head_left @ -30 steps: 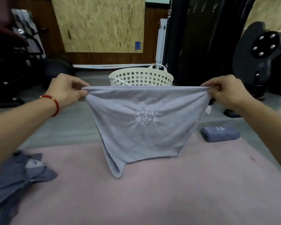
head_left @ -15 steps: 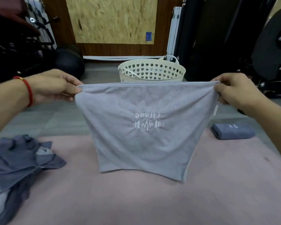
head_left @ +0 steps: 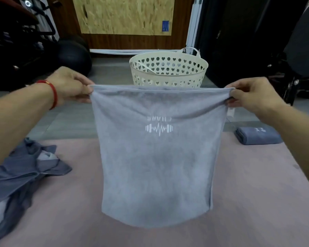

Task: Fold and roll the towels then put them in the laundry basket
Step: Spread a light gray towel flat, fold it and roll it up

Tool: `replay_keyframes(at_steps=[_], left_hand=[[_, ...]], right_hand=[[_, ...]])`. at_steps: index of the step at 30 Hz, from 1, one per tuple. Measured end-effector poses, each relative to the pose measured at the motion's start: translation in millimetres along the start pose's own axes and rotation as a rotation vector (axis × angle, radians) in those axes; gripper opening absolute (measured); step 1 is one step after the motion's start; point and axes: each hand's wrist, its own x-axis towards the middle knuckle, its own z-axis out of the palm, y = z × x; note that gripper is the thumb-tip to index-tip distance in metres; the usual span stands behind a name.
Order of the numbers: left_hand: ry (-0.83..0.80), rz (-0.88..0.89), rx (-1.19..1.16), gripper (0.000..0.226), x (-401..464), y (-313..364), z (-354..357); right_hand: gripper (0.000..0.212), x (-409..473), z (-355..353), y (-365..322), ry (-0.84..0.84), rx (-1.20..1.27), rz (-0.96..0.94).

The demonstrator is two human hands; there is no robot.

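A light grey towel [head_left: 157, 157] with a white barbell logo hangs doubled over, stretched flat in front of me above the pink mat [head_left: 150, 234]. My left hand [head_left: 70, 84] pinches its top left corner and my right hand [head_left: 251, 93] pinches its top right corner. Its lower edge hangs close to the mat. Behind the towel stands the cream laundry basket [head_left: 168, 68] with heart-shaped holes; its inside looks empty. A folded darker grey towel [head_left: 257, 135] lies at the mat's far right edge. A crumpled heap of grey towels [head_left: 21, 175] lies at the left.
The mat lies on a grey floor [head_left: 70, 122]. A black ball [head_left: 71, 56] and dark gym equipment [head_left: 16, 32] stand at the back left, more black equipment [head_left: 292, 50] at the back right. A wooden wall with a chipboard panel [head_left: 123, 15] closes off the back.
The towel has dropped and spread out: its bunched lower corner has opened into a flat hanging sheet. Both hands have moved lower in view, with the camera tilted down.
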Motion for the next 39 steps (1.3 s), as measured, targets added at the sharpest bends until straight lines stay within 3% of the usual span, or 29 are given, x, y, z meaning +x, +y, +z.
replay_keyframes(at_steps=[3, 7, 10, 12, 16, 21, 23, 26, 29, 34, 37, 39], left_hand=[[0.129, 0.159, -0.05, 0.012, -3.2, -6.3, 11.7], [0.172, 0.345, 0.036, 0.016, -28.1, -28.9, 11.6], [0.174, 0.371, 0.079, 0.032, -61.6, -67.2, 17.2], [0.152, 0.291, 0.155, 0.037, -86.5, -108.3, 25.0], [0.067, 0.1, 0.276, 0.026, -142.6, -197.3, 68.5], [-0.063, -0.096, 0.411, 0.046, -196.4, -289.3, 132.0], [-0.064, -0.203, 0.355, 0.043, -209.3, -302.9, 143.5], [-0.042, -0.404, 0.225, 0.029, -212.3, -315.2, 150.5], [0.028, -0.587, -0.144, 0.016, -208.2, -319.0, 153.2], [0.039, -0.594, -0.282, 0.018, -210.4, -316.2, 151.4], [-0.053, -0.635, -0.316, 0.024, -218.4, -312.8, 142.5], [-0.098, -0.641, -0.257, 0.029, -229.8, -318.6, 134.3]], right_hand=[[0.024, 2.4, -0.1, 14.7, 0.06, 0.043, -0.058], [0.019, -20.4, -12.0, 20.3, 0.036, 0.049, -0.134], [0.018, -53.7, -12.7, 35.6, -0.023, -0.051, -0.135], [0.017, -80.0, -8.1, 59.5, -0.062, -0.106, -0.112], [0.018, -139.1, 30.1, 130.3, -0.191, -0.152, -0.017], [0.009, -214.0, 108.8, 217.0, -0.306, -0.316, 0.195], [0.004, -235.9, 126.6, 235.3, -0.28, -0.355, 0.285], [0.017, -249.8, 134.0, 241.0, -0.214, -0.302, 0.491], [0.021, -255.0, 132.9, 245.6, -0.195, -0.257, 0.626], [0.022, -261.6, 126.7, 251.5, -0.072, -0.176, 0.727], [0.022, -273.3, 119.3, 244.9, -0.15, -0.213, 0.73], [0.022, -285.8, 111.6, 239.2, -0.322, -0.346, 0.661]])
